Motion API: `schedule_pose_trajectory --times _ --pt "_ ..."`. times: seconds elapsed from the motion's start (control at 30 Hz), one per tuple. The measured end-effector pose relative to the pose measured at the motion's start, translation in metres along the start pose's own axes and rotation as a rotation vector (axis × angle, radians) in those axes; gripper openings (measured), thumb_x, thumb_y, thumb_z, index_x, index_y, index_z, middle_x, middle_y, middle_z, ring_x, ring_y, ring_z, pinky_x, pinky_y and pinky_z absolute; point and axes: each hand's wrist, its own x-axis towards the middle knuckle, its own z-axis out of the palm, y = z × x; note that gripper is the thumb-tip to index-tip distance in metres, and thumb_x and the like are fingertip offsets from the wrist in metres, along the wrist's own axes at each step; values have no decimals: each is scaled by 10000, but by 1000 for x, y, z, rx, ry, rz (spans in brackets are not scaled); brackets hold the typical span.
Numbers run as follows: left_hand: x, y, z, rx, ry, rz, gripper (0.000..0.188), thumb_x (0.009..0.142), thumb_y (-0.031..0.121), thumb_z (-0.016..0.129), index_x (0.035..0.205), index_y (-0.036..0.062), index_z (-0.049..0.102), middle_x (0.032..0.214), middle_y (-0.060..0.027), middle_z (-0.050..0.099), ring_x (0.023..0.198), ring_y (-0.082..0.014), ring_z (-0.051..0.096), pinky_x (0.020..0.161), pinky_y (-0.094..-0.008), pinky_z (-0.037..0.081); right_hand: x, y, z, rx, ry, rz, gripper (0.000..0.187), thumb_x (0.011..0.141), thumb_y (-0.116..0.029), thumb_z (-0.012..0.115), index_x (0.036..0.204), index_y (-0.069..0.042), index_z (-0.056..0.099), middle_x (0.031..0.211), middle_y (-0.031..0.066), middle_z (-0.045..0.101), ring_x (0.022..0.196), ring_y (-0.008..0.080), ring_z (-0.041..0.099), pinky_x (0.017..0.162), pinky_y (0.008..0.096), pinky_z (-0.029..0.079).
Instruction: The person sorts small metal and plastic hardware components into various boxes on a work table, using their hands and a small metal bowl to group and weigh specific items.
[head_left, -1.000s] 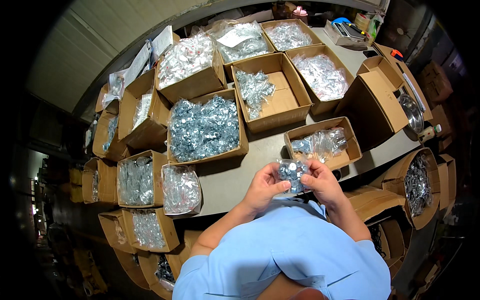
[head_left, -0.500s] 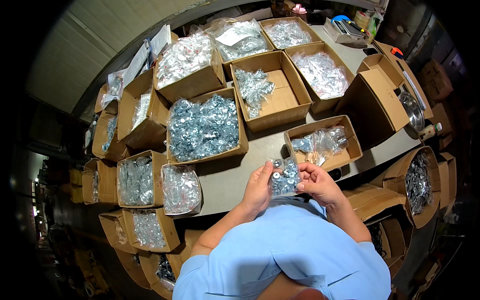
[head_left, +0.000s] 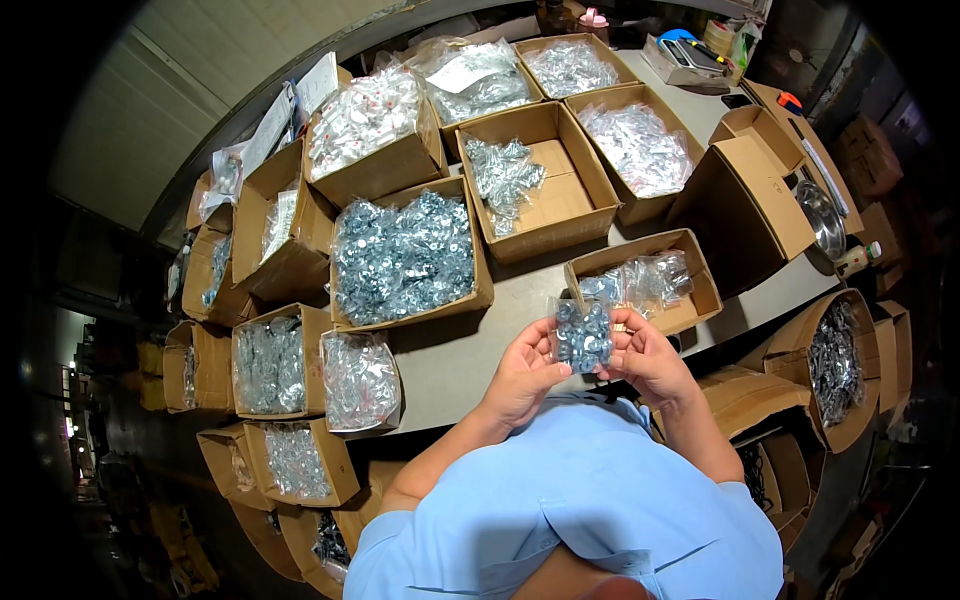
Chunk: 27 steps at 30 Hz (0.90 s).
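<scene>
Between my two hands is a small clear plastic bag of metal screws (head_left: 583, 337), held up in front of my chest. My left hand (head_left: 522, 368) pinches its left edge, thumb along the lower corner. On the opposite edge my right hand (head_left: 645, 355) grips with thumb and fingers. Round silvery heads show through the plastic; the exact kind of hardware is hard to make out. Just beyond the bag stands a small open carton (head_left: 700, 312) with several clear bags of metal parts (head_left: 650, 280) in it.
A carton full of bagged bluish metal parts (head_left: 405, 255) stands left of centre. Behind it, a partly filled carton (head_left: 565, 190) sits among more cartons. A tall carton (head_left: 740, 215), a metal bowl (head_left: 822, 220) and a scale (head_left: 692, 55) are on the right. Grey tabletop (head_left: 440, 370) shows between.
The bag has been lifted slightly away from me and straightened. My left thumb has shifted to its lower edge, and my right fingers now reach higher along its right side.
</scene>
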Motion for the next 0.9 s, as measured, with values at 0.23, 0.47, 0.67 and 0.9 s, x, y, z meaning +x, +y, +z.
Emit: schedule_pose_trajectory --times 0.23,0.47,0.67,0.9 --pt "-1 2 2 36 -22 34 695 737 -89 610 1336 5 269 1192 -148 492 1105 -196 512 961 -329 423 -1 -6 0 23 -5 7 497 786 -32 586 1233 -54 370 996 132 602 834 195 630 727 296 537" --pt "-2 -2 -4 71 7 45 718 718 -109 617 1335 15 272 1190 -160 500 1081 -197 531 935 -321 446 -1 -7 2 -55 55 11 462 809 -34 586 1223 -58 382 984 106 616 830 156 625 730 286 537" --pt "-4 -2 -2 100 25 79 701 705 -112 638 1307 22 305 1136 -159 540 1052 -197 554 918 -307 451 0 -3 -4 -55 19 -27 441 806 9 593 1196 -60 399 932 76 621 810 136 621 736 281 536" --pt "-4 -2 -5 105 14 61 657 725 -92 635 1289 31 321 1082 -156 570 1005 -183 571 893 -290 451 -2 -4 -4 -21 -16 -38 500 782 37 600 1219 -49 373 913 87 614 782 132 614 709 277 534"
